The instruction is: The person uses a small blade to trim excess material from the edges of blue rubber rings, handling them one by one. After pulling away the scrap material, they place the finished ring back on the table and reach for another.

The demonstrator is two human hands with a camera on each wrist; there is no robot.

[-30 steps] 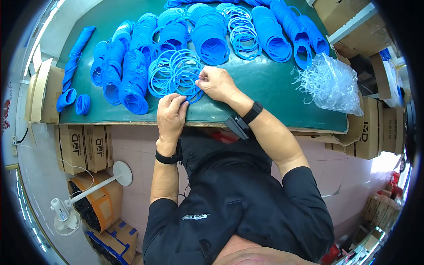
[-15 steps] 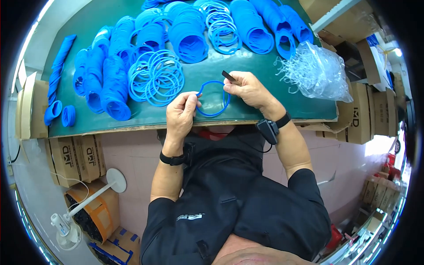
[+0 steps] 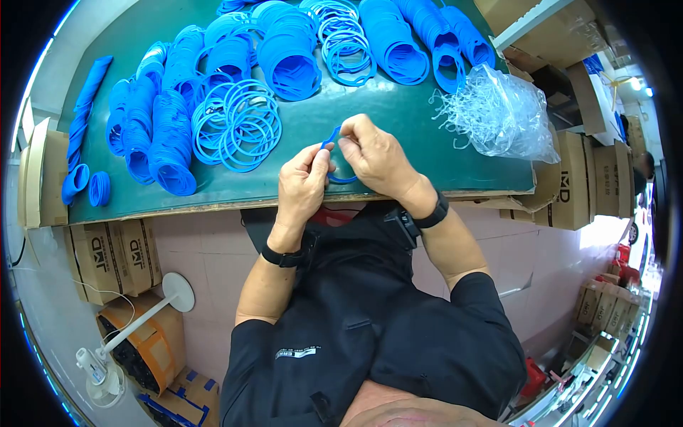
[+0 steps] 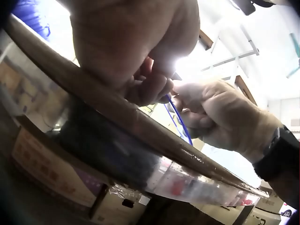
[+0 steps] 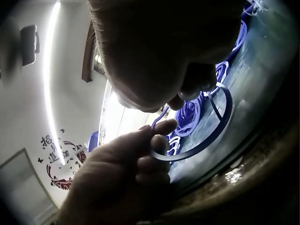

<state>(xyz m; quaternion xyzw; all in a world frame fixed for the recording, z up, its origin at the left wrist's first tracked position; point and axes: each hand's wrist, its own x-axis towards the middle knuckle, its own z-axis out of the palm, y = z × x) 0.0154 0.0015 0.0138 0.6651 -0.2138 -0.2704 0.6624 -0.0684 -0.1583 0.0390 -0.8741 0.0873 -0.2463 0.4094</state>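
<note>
Over the table's front edge, the left hand (image 3: 302, 186) pinches a thin blue ring (image 3: 343, 180) between thumb and fingers. In the right wrist view, the ring (image 5: 219, 129) curves out from those fingers, its upper part passing behind the other hand. The right hand (image 3: 378, 158) is close beside it, fingers curled at the ring's top. A small dark tip of a flat blade (image 4: 176, 77) shows between the hands in the left wrist view; the rest is hidden in the right hand. Left of the hands lies a loose spread of blue rings (image 3: 238, 128).
Long stacks of blue rings (image 3: 290, 67) line the back and left of the green table (image 3: 398, 114). A clear plastic bag (image 3: 514, 117) with pale stringy scraps sits at the right. Cartons (image 3: 569, 181) stand at the right side; a white fan (image 3: 99, 370) is on the lower left.
The hands moved from the loose spread of rings toward the right, bringing one ring along. The dark blade, visible in the right hand half a second ago, is now mostly hidden as the hands come together.
</note>
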